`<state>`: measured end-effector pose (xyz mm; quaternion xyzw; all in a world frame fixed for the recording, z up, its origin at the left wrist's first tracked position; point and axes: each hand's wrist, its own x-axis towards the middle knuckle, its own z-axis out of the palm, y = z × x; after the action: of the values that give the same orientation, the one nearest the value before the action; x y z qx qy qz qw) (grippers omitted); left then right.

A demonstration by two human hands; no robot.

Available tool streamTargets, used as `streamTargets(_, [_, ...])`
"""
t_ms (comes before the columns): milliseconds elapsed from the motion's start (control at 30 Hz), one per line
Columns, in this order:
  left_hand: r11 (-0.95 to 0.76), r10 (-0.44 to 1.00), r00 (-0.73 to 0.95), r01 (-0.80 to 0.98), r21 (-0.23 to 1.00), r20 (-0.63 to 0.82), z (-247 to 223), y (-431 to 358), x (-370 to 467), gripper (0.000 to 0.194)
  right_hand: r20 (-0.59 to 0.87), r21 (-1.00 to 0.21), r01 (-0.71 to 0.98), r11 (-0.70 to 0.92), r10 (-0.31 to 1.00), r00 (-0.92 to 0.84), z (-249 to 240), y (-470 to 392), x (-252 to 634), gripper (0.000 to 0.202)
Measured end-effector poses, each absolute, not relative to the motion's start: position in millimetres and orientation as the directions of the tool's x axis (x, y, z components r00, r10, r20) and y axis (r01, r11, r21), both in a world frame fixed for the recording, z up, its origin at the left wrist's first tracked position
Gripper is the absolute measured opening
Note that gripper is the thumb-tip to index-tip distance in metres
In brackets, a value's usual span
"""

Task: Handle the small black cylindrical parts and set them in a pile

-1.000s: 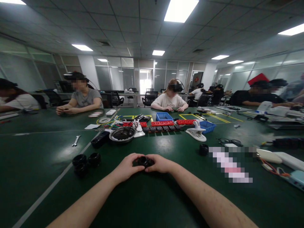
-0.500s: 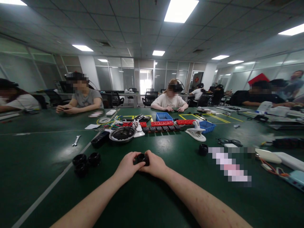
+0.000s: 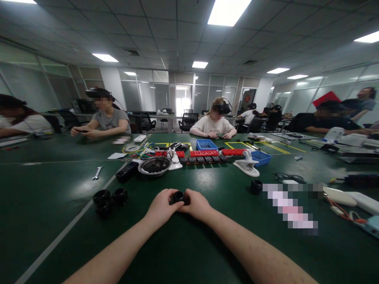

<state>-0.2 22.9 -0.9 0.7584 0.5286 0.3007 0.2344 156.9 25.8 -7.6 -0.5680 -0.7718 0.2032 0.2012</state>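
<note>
Between my two hands is a black ring-shaped part (image 3: pixel 179 196) with a round opening facing up. My left hand (image 3: pixel 164 205) grips its left side, thumb across the near face and fingers curled behind. From the right, my right hand (image 3: pixel 197 204) closes on the same part, its fingertips partly hidden. Similar black round parts (image 3: pixel 103 208) stand in a small cluster on the green table (image 3: pixel 189 252), left of my left hand. Another black round part (image 3: pixel 256 186) is farther off to the right.
Beyond my hands lie a round metal dish (image 3: pixel 154 167), a black handheld device (image 3: pixel 127 172), red power strips (image 3: pixel 204 153), a white clip stand (image 3: pixel 247 166) and a blue tray (image 3: pixel 260 158). A wrench (image 3: pixel 98 172) rests at left. Several people sit around the table.
The whole view has shifted slightly, moving things a little to the right in the picture. Both hands keep hold of the black ring-shaped part, with only a small change in finger position.
</note>
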Motion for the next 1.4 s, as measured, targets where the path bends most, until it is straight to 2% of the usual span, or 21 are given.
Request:
streamTargets(100, [-0.324,0.945,0.206,0.709,0.626,0.255,-1,19,4,0.033,0.132,-0.493,0.836,0.24,0.971,-0.201,-10,20,147,0.027])
streamTargets(200, [-0.353,0.936,0.253,0.687,0.636,0.246,1,19,2,0.032,0.146,-0.495,0.83,0.257,0.966,-0.212,-10,18,147,0.031])
streamTargets(367, [-0.424,0.892,0.399,0.58,0.696,0.21,5,24,-7,0.033,0.12,-0.576,0.728,0.371,0.92,-0.374,-2,21,161,0.046])
streamTargets(467, [-0.438,0.868,0.458,0.53,0.726,0.19,4,28,-11,0.036,0.065,-0.646,0.638,0.419,0.863,-0.502,4,25,170,0.035])
streamTargets(567, [-0.429,0.869,0.463,0.524,0.736,0.176,1,29,-12,0.037,0.018,-0.693,0.592,0.411,0.831,-0.556,6,30,174,0.027])
streamTargets(700, [-0.409,0.89,0.419,0.555,0.724,0.18,1,25,-8,0.036,0.026,-0.687,0.628,0.366,0.876,-0.482,0,33,171,0.028])
streamTargets(900, [-0.337,0.94,0.269,0.664,0.668,0.208,3,16,4,0.033,0.136,-0.613,0.734,0.292,0.954,-0.265,-13,23,156,0.038])
streamTargets(1067, [-0.371,0.925,0.319,0.649,0.664,0.205,5,17,0,0.033,0.127,-0.66,0.66,0.358,0.919,-0.372,-4,22,162,0.052])
streamTargets(1233, [-0.424,0.886,0.422,0.563,0.709,0.194,8,20,-7,0.033,0.031,-0.73,0.579,0.363,0.864,-0.503,7,28,174,0.03])
streamTargets(1400, [-0.39,0.903,0.394,0.577,0.717,0.173,5,21,-4,0.034,0.021,-0.706,0.629,0.326,0.897,-0.442,2,31,171,0.025])
